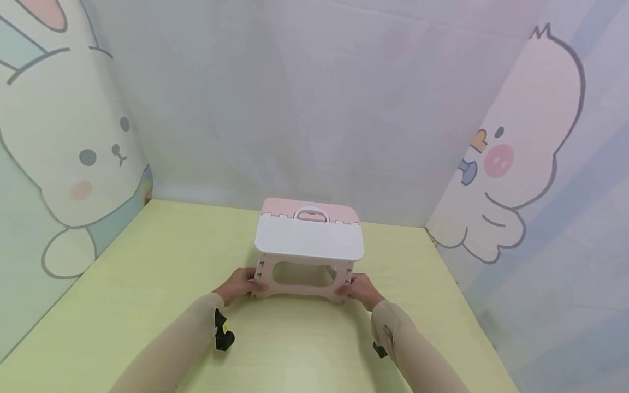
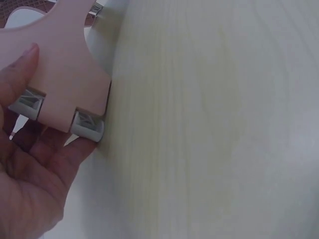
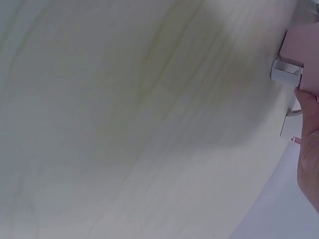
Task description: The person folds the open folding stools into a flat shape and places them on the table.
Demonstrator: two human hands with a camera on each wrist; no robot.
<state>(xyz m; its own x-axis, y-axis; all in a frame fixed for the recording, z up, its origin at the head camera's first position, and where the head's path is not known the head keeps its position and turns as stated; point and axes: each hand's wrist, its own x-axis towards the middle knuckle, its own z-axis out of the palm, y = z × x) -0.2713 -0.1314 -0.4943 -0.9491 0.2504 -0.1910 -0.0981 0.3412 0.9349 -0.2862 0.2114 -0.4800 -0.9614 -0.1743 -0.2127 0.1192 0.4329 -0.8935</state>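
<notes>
A small folding step stool (image 1: 309,237) stands unfolded on the table, with a white and pink top, a white carry handle (image 1: 312,212) and pale pink legs. My left hand (image 1: 239,285) grips its left leg low down, thumb on the front panel and fingers behind the side hinges, as the left wrist view shows on the pink panel (image 2: 65,74). On the other side my right hand (image 1: 362,289) grips the right leg near its foot, thumb across the front. Only part of that hand (image 3: 310,144) appears at the edge of the right wrist view, beside a hinge (image 3: 286,72).
The pale yellow wood-grain table (image 1: 300,349) extends around the stool. Behind it hangs a light curtain (image 1: 295,109), with a printed rabbit (image 1: 73,136) at left and a printed chick (image 1: 530,136) at right. A black wrist device (image 1: 223,333) hangs under the left sleeve.
</notes>
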